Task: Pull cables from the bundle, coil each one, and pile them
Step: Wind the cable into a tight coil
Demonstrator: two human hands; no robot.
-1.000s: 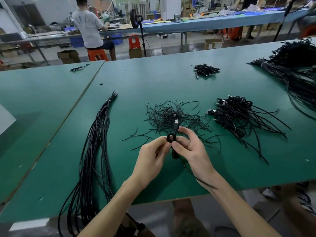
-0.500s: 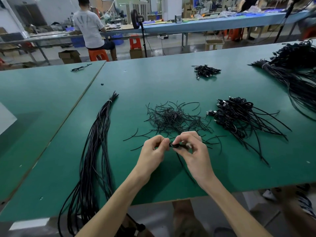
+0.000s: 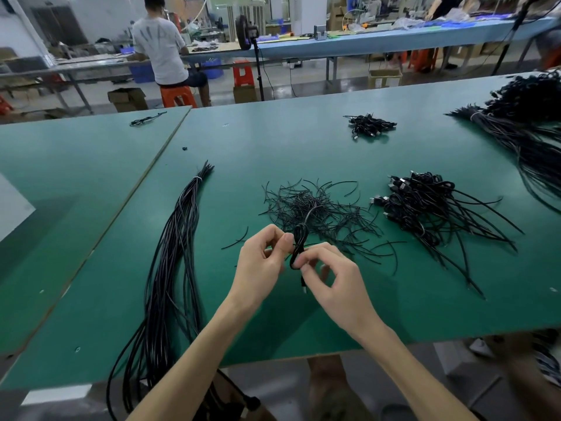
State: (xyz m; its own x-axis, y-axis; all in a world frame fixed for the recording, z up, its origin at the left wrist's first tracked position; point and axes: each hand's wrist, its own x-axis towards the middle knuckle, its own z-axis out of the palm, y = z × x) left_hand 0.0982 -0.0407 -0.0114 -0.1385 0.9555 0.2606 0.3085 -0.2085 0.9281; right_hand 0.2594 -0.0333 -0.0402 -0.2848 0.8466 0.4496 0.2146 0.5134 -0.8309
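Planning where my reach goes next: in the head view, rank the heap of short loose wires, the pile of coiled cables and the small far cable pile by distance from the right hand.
1. heap of short loose wires: just beyond the right hand, which pinches a cable.
2. pile of coiled cables: farther, to the right.
3. small far cable pile: far back, mid-table.

L hand [image 3: 261, 265] & R hand [image 3: 337, 281], fingers curled, both pinch cable [image 3: 300, 238].

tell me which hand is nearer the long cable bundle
Left. The left hand is right of the cable bundle; the right hand sits farther right, beyond it. Both pinch a coiled cable.
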